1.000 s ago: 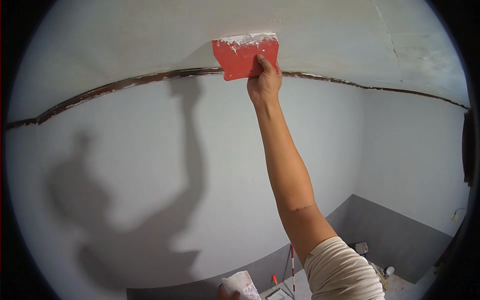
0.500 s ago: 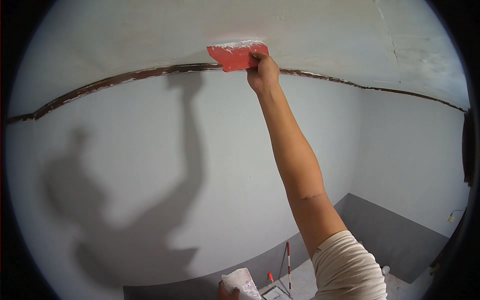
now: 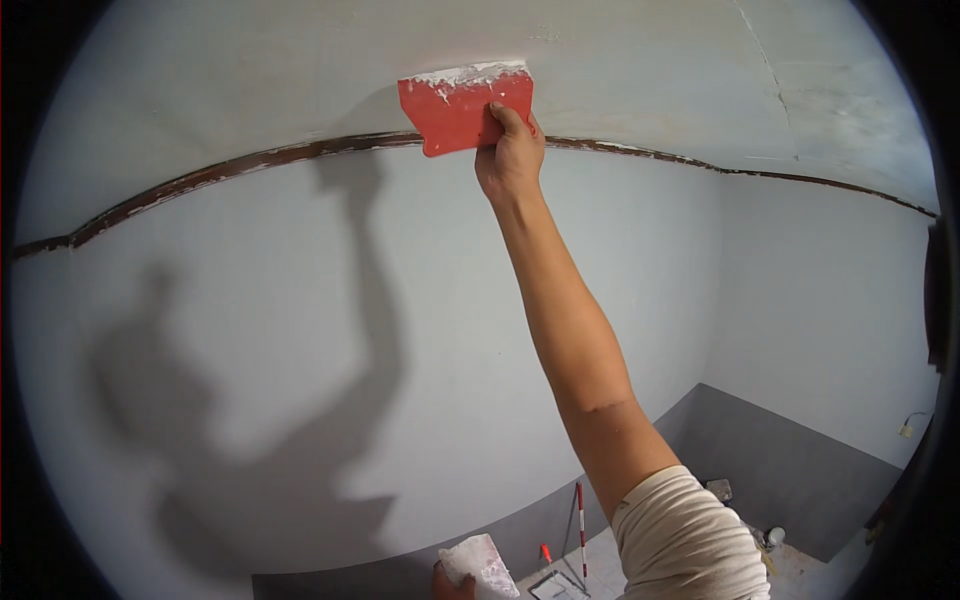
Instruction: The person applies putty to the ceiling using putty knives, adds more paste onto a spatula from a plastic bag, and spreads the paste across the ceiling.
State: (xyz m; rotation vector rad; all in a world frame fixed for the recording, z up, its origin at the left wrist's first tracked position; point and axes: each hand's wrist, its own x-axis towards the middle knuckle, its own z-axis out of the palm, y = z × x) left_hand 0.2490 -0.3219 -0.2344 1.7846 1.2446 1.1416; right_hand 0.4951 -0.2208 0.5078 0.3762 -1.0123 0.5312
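My right hand [image 3: 513, 160] is raised high on an outstretched arm, closed around a red putty spreader [image 3: 455, 115]. White putty coats the spreader's far edge, which lies at the ceiling [image 3: 300, 70]; whether the whole edge touches it I cannot tell. My thumb presses on the near face of the blade. Low in the picture, my left hand [image 3: 452, 583] is partly cut off by the lower edge. It grips a pale, putty-smeared board [image 3: 484, 565], whose full shape is not visible.
A dark brown, flaking trim strip [image 3: 270, 158] runs between ceiling and pale wall [image 3: 480, 300]. The ceiling has a crack [image 3: 770, 65] at right. Below, a grey band [image 3: 790, 470] covers the lower wall. A red-and-white pole [image 3: 581, 530] and a red-handled tool [image 3: 546, 553] stand near the floor.
My right hand and the spreader have shifted slightly left, and the spreader's putty-covered edge sits higher in the picture. More of its red face shows. My left hand still grips the board.
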